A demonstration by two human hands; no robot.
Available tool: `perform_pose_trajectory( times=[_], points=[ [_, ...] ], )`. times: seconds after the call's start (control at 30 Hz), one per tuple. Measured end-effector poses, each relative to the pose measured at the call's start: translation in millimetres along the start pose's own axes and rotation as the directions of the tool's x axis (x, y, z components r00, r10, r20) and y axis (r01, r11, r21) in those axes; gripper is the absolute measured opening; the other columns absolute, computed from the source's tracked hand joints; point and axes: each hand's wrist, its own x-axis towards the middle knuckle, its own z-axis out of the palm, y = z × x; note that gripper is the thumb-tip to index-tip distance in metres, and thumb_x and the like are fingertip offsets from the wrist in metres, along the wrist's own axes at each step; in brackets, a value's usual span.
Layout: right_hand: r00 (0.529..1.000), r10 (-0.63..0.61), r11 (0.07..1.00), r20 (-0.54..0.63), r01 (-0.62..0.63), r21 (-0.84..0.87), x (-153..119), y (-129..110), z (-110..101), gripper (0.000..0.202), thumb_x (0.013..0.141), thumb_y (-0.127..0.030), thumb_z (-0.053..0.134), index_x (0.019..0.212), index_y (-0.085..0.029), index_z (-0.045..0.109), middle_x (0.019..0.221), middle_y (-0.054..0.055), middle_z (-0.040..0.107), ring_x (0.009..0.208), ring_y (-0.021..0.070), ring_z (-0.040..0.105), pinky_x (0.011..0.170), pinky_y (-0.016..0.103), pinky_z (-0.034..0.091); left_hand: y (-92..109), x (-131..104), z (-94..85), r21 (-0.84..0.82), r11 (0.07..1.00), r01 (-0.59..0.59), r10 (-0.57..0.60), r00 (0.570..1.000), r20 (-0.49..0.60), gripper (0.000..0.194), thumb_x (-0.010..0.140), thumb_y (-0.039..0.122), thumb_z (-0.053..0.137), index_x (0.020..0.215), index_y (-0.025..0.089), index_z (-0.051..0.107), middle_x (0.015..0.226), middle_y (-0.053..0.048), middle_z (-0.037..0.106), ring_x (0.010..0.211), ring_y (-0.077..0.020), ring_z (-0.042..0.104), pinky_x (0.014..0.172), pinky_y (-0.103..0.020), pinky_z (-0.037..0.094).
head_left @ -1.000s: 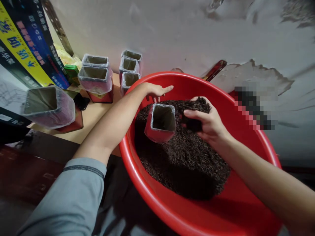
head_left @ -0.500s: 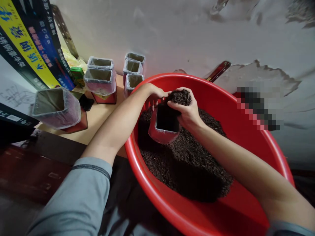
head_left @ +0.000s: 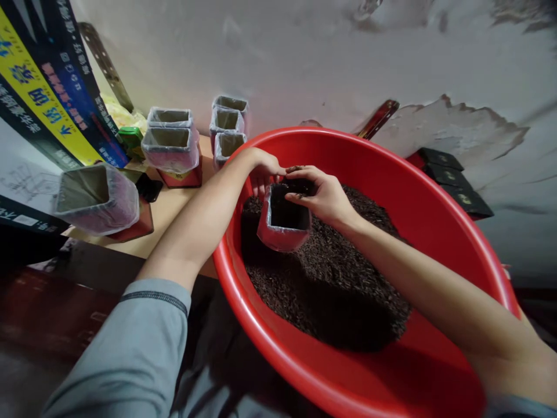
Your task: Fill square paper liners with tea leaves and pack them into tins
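Note:
In the big red basin (head_left: 418, 203) lies a heap of dark loose bits that look like tea leaves (head_left: 343, 267). A red square tin (head_left: 285, 237) with a clear plastic liner folded over its rim stands in the heap, its mouth facing up. My left hand (head_left: 264, 169) is at the tin's far left side, fingers curled down along the rim, holding it. Over the mouth is my right hand (head_left: 326, 194), thumb and fingers apart, dark bits sticking to them. The inside of the tin is dark, so its fill level is hidden.
Left of the basin, a wooden table (head_left: 139, 247) carries more lined tins: one at the front (head_left: 102, 200), a pair (head_left: 172, 148) behind and a row (head_left: 228, 130) by the wall. Printed boxes (head_left: 56, 98) stand far left. Black boxes (head_left: 452, 177) are beyond the basin's right rim.
The handful of dark leaves in my right hand has gone from it into the tin's mouth, and the fingers have spread. My left hand stays at the tin. The view has shifted slightly.

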Motion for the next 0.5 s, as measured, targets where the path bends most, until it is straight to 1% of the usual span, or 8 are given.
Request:
perform_pose_trajectory(
  times=[0.13,0.23,0.3,0.37,0.4,0.43,0.47,0.5],
  points=[
    [0.993,-0.092,0.990,0.067,0.098,-0.101,-6.6,-1.2,-5.9,0.024,0.086,-0.029,0.074,0.110,-0.029,0.078,0.127,0.002,0.073,0.122,0.0246,0.066,0.112,0.048,0.050,2.3,0.2,-0.5,-0.038,0.995,0.090,-0.089,0.996,0.014,0.069,0.099,0.060,0.042,0.153,0.018,0.048,0.103,-0.015,0.077,0.097,-0.0289,0.073,0.083,-0.035,0.057],
    [0.991,-0.114,0.958,0.067,0.127,-0.256,-13.7,10.9,-18.6,0.026,0.093,-0.038,0.067,0.116,-0.030,0.077,0.132,0.003,0.071,0.123,0.0249,0.066,0.112,0.049,0.050,8.7,-4.7,2.1,-0.016,0.992,0.127,-0.127,0.992,-0.004,0.071,0.100,0.064,0.038,0.154,0.019,0.047,0.104,-0.015,0.077,0.096,-0.0288,0.073,0.084,-0.036,0.056],
    [1.000,-0.029,0.919,0.008,0.029,-0.392,-20.0,32.9,-37.9,0.040,0.094,-0.047,0.064,0.127,-0.026,0.072,0.135,0.008,0.068,0.128,0.0274,0.062,0.114,0.051,0.047,12.8,-8.3,3.8,0.006,0.990,0.141,-0.141,0.990,-0.012,0.069,0.101,0.062,0.035,0.154,0.020,0.046,0.104,-0.015,0.077,0.095,-0.0288,0.072,0.086,-0.037,0.056],
    [0.980,0.176,0.834,-0.089,-0.196,-0.515,-27.9,64.3,-66.6,0.064,0.091,-0.059,0.063,0.140,-0.018,0.063,0.140,0.017,0.062,0.134,0.0327,0.057,0.118,0.053,0.042,16.4,-11.7,4.7,0.035,0.989,0.144,-0.144,0.990,-0.014,0.067,0.102,0.061,0.033,0.154,0.021,0.046,0.104,-0.014,0.077,0.095,-0.0295,0.072,0.088,-0.040,0.055],
    [0.933,0.322,0.752,-0.160,-0.354,-0.556,-32.4,81.6,-83.3,0.074,0.089,-0.065,0.062,0.143,-0.014,0.060,0.143,0.022,0.058,0.135,0.0363,0.055,0.118,0.054,0.040,18.2,-13.3,4.9,0.049,0.989,0.142,-0.142,0.990,-0.015,0.067,0.101,0.061,0.033,0.154,0.021,0.047,0.104,-0.015,0.077,0.096,-0.0301,0.072,0.088,-0.041,0.055],
    [0.852,0.471,0.638,-0.228,-0.508,-0.579,-37.1,98.8,-100.2,0.083,0.087,-0.071,0.060,0.145,-0.013,0.057,0.147,0.025,0.053,0.137,0.0402,0.053,0.117,0.057,0.040,20.2,-15.0,4.9,0.063,0.988,0.141,-0.140,0.990,-0.020,0.067,0.101,0.061,0.032,0.154,0.021,0.047,0.104,-0.015,0.076,0.096,-0.0307,0.072,0.089,-0.041,0.055],
    [0.753,0.589,0.512,-0.294,-0.629,-0.584,-41.7,115.0,-116.3,0.091,0.085,-0.076,0.059,0.148,-0.011,0.054,0.150,0.028,0.049,0.138,0.0443,0.051,0.116,0.060,0.040,22.2,-16.5,4.9,0.073,0.987,0.141,-0.139,0.990,-0.028,0.067,0.101,0.060,0.032,0.154,0.021,0.047,0.104,-0.015,0.076,0.097,-0.0312,0.071,0.089,-0.042,0.055],
    [0.679,0.661,0.425,-0.319,-0.689,-0.587,-45.9,129.6,-130.5,0.097,0.084,-0.079,0.057,0.151,-0.009,0.050,0.152,0.029,0.046,0.140,0.0458,0.048,0.117,0.061,0.038,24.3,-17.9,4.7,0.081,0.987,0.140,-0.138,0.990,-0.037,0.067,0.101,0.060,0.032,0.154,0.022,0.047,0.104,-0.015,0.076,0.098,-0.0316,0.071,0.089,-0.042,0.055]
  ],
)
